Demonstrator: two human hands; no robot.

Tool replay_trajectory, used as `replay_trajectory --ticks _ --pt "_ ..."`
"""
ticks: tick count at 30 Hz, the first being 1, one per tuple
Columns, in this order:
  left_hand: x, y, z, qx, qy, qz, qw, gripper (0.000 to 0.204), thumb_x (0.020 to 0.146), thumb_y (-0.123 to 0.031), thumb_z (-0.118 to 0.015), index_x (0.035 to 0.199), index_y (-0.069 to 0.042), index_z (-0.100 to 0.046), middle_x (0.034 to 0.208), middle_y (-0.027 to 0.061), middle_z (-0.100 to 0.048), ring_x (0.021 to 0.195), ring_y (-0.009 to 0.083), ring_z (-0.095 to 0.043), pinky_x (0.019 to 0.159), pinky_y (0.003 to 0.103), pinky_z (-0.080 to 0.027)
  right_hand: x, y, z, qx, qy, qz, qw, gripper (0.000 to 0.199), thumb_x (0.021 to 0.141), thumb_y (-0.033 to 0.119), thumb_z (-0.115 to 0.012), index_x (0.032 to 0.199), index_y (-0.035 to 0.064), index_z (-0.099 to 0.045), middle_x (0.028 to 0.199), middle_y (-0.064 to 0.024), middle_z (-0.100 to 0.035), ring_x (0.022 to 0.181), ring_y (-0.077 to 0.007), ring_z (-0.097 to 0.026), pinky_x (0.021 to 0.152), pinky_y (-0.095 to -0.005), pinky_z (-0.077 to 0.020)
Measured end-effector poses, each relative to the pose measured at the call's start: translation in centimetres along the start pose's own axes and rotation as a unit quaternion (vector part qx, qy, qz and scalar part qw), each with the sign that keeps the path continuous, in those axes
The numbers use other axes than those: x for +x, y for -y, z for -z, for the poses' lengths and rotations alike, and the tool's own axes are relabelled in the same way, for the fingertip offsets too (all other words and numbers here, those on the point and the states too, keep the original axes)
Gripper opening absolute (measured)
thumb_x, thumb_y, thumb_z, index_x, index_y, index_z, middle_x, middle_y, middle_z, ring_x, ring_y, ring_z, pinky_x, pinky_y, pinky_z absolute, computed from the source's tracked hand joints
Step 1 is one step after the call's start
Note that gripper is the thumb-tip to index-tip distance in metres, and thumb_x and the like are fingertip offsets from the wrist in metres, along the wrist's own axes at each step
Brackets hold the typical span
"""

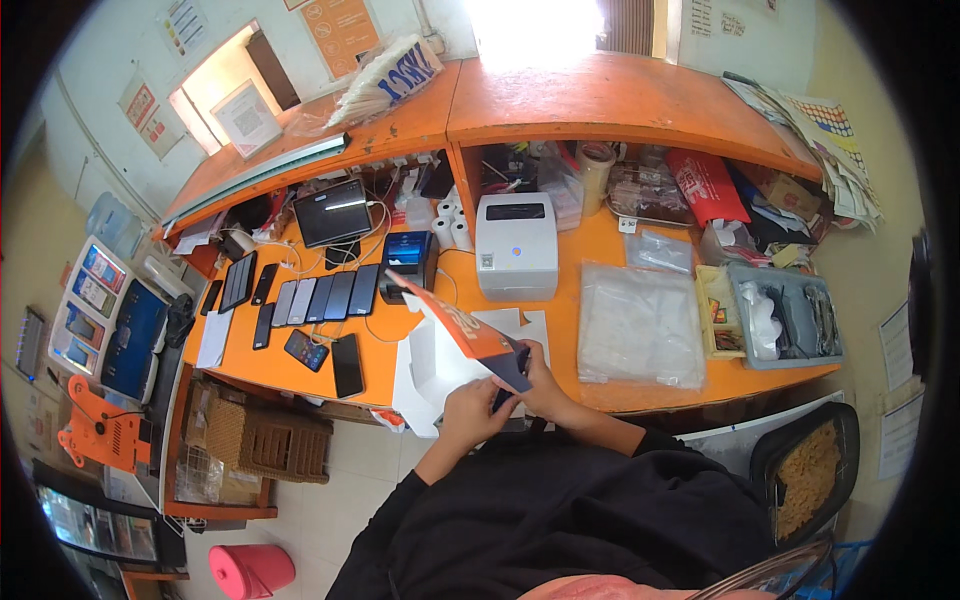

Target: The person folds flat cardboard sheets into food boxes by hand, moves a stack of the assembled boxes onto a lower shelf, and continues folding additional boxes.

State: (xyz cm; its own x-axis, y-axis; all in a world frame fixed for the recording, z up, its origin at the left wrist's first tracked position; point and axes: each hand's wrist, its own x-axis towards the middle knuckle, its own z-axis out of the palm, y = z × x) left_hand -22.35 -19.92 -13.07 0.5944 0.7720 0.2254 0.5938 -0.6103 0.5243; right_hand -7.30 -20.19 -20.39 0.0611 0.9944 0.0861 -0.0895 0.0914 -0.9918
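Note:
In front of me, at the near edge of the orange counter, is a partly folded cardboard box (465, 335). Its outside is orange and dark blue with white print. White inner panels and flaps (428, 372) spread over the counter behind and left of the raised printed panel. My left hand (474, 410) grips the lower dark corner, fingers closed. On the right side of that same corner, my right hand (543, 384) is closed around the edge. Both hands sit close together, and their fingertips are partly hidden by the cardboard.
A white label printer (517, 250) and a small dark printer (407, 262) stand behind the box. Several phones (320, 298) lie at left, with loose cables. To the right are clear plastic bags (640, 325), a yellow basket (718, 310) and a grey-blue tray (800, 345).

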Motion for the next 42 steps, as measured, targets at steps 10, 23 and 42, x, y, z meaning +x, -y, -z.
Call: replay_trajectory --ticks 10,23,42 --pt "0.4 6.2 5.1 0.254 -0.308 0.017 0.917 0.028 0.079 -0.016 -0.062 0.104 -0.003 -0.059 0.110 0.0158 -0.054 0.101 0.0337 -0.048 0.087 0.046 -0.035 1.8 2.5 5.0 0.020 0.040 0.081 0.996 0.053 0.076 0.012 -0.073 0.119 0.0079 -0.040 0.112 -0.0055 -0.051 0.103 -0.0141 -0.052 0.091 -0.0283 -0.0411" --pt "-0.1 7.9 -2.8 -0.066 -0.261 0.149 0.952 0.019 0.088 -0.016 -0.055 0.082 0.000 -0.063 0.068 0.0176 -0.062 0.059 0.0326 -0.060 0.055 0.037 -0.047 0.1 -0.7 1.8 -0.104 -0.074 0.099 0.987 0.059 0.075 0.005 -0.069 0.122 0.0069 -0.033 0.101 -0.0093 -0.053 0.093 -0.0175 -0.055 0.080 -0.0299 -0.0452" --pt "-0.8 7.6 -2.4 -0.054 -0.128 0.244 0.960 0.018 0.083 -0.018 -0.060 0.085 -0.003 -0.069 0.070 0.0121 -0.067 0.065 0.0208 -0.067 0.061 0.030 -0.050 -0.3 -3.4 2.2 -0.123 -0.079 0.063 0.987 0.057 0.081 0.014 -0.067 0.123 0.0088 -0.030 0.097 -0.0104 -0.056 0.090 -0.0185 -0.056 0.079 -0.0320 -0.0456"
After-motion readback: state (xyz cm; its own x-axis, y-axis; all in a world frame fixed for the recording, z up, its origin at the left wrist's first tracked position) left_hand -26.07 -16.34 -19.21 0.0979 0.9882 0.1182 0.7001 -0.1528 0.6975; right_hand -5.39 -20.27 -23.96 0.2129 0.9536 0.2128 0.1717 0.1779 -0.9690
